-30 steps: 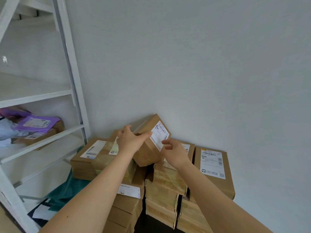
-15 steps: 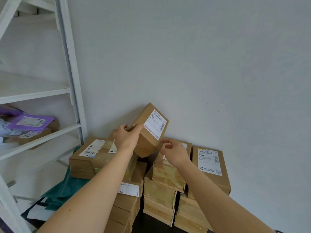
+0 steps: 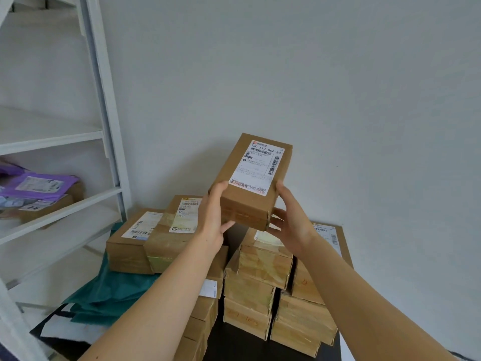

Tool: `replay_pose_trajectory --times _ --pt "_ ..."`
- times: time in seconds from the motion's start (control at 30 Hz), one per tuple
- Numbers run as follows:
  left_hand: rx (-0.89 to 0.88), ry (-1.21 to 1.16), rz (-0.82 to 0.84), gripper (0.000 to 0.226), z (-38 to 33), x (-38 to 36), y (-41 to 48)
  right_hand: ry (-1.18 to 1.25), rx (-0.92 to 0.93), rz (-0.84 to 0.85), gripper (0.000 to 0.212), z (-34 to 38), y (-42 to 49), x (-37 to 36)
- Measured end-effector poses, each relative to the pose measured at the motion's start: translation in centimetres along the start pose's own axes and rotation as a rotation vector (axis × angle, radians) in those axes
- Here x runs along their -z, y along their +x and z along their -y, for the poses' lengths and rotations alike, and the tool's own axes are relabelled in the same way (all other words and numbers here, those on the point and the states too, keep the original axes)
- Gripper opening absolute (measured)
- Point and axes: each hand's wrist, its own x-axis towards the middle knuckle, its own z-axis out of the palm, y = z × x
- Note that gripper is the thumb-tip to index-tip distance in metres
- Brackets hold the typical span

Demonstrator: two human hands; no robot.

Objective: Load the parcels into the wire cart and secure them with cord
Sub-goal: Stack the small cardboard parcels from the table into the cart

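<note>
Raised higher above the stack (image 3: 257,267), the parcel (image 3: 250,201) labelled "780 A13 800 B4" is clasped by the left hand (image 3: 213,220) and right hand (image 3: 292,230).

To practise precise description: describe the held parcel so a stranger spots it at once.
Against the grey wall stands a stack of brown cardboard parcels. Above it, the left hand and right hand hold one oblong cardboard box, white label up. Only this one is off the pile.

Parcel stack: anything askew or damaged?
Yes. The top middle box sits skewed over the box beneath, left corner crumpled, tape wrinkled. The held parcel has a scuffed lower corner.
</note>
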Motion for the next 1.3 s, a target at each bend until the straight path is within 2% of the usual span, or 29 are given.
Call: replay_pose_trajectory --times 0.13,0.3,0.47,0.7,1.07,1.3 --pt "0.043 0.063 0.09 0.041 1.1 -0.4 0.0 0.075 -0.013 -0.113 0.045 -0.1 -0.6 1.3" --pt "0.008 0.14 0.263 0.022 2.0 -1.4 -0.4 0.098 0.013 -0.257 0.035 -0.7 -2.4 3.8" --pt "-0.046 0.247 0.404 0.044 3.0 -3.9 -1.4 0.108 0.033 -0.301 0.027 -0.8 -5.4 7.3" --pt "-0.018 0.271 0.491 0.036 5.5 -9.1 -6.9 0.076 0.031 -0.342 0.031 -0.4 -10.9 13.5" --pt "0.075 0.355 0.585 0.044 16.5 -21.2 -21.9 0.045 0.017 -0.463 0.029 -0.5 -24.7 31.2" --pt "0.16 0.401 0.637 0.045 25.1 -29.8 -30.5 -0.001 -0.017 -0.511 0.038 -1.2 -32.9 44.0"
